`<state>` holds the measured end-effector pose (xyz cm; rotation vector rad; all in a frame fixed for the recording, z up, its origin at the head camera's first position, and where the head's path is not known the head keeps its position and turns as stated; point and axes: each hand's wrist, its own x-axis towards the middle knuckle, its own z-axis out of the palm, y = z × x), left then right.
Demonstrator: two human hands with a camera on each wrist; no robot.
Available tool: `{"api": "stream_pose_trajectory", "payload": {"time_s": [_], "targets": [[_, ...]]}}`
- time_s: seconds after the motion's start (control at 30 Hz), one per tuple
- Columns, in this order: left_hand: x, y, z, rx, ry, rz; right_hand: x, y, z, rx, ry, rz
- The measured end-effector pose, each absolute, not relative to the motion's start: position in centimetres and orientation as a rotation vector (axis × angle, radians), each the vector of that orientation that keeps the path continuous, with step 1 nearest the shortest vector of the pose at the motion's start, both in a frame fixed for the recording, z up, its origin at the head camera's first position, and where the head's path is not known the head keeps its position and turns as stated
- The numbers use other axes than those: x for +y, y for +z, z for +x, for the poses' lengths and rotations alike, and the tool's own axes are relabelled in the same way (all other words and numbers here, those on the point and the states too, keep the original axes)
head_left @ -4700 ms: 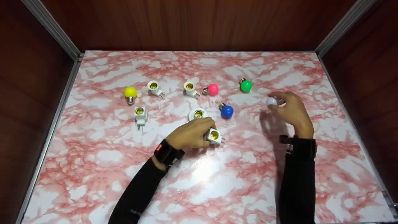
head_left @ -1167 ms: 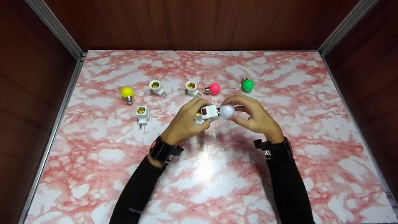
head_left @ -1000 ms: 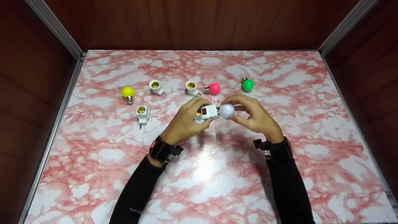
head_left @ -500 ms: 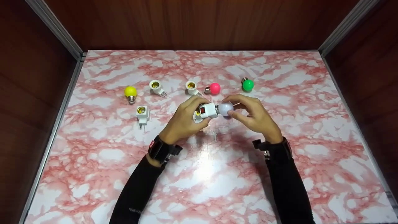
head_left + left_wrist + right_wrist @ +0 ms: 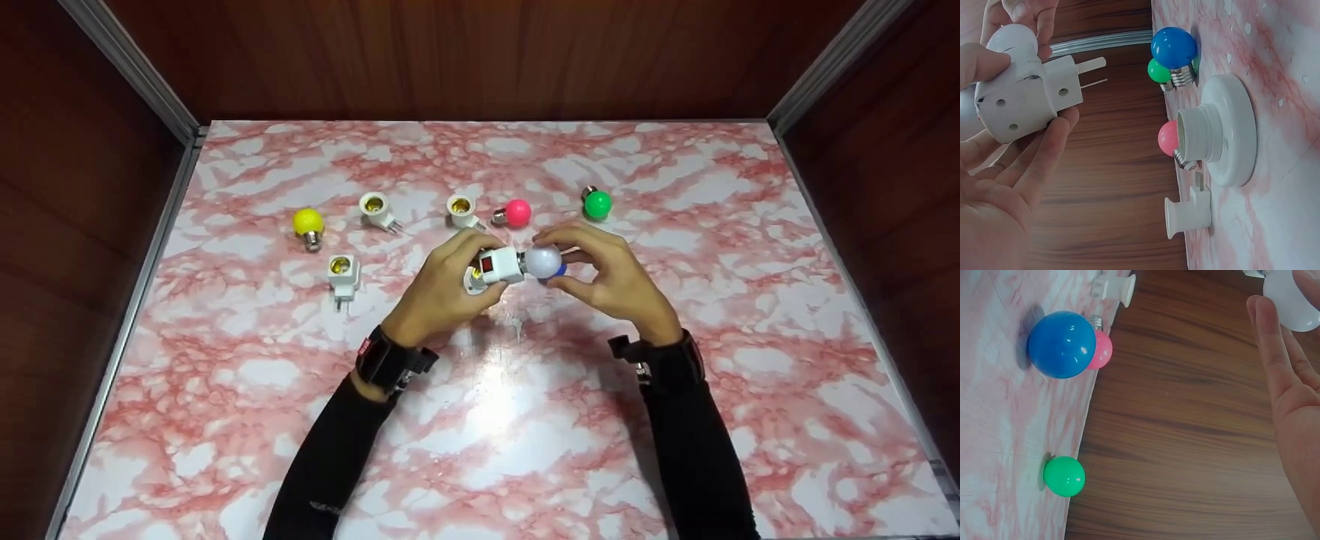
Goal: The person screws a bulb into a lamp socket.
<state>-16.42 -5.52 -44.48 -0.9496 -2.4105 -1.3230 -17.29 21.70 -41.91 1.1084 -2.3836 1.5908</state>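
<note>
White bulb [image 5: 542, 262] now against red-switched adapter [image 5: 508, 265], formerly apart

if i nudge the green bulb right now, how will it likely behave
The green bulb would probably roll in a curve, its round globe being wider than its metal base. Its glossy surface may feel slippery.

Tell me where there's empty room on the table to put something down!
There's a big bare patch on the table right of the green bulb and right hand, another between the black sleeves, and one left of the yellow bulb. The middle is crowded: the left hand hovers by the round socket, with the blue bulb and pink bulb close by.
</note>
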Motion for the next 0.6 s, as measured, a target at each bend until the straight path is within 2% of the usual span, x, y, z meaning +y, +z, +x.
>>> {"api": "stream_pose_trajectory", "payload": {"time_s": [0.6], "targets": [[-5.61, -44.34, -16.48, -2.411, -1.246, -0.953, 21.70, -41.80, -17.21, -2.464, 1.479, 1.042]]}}
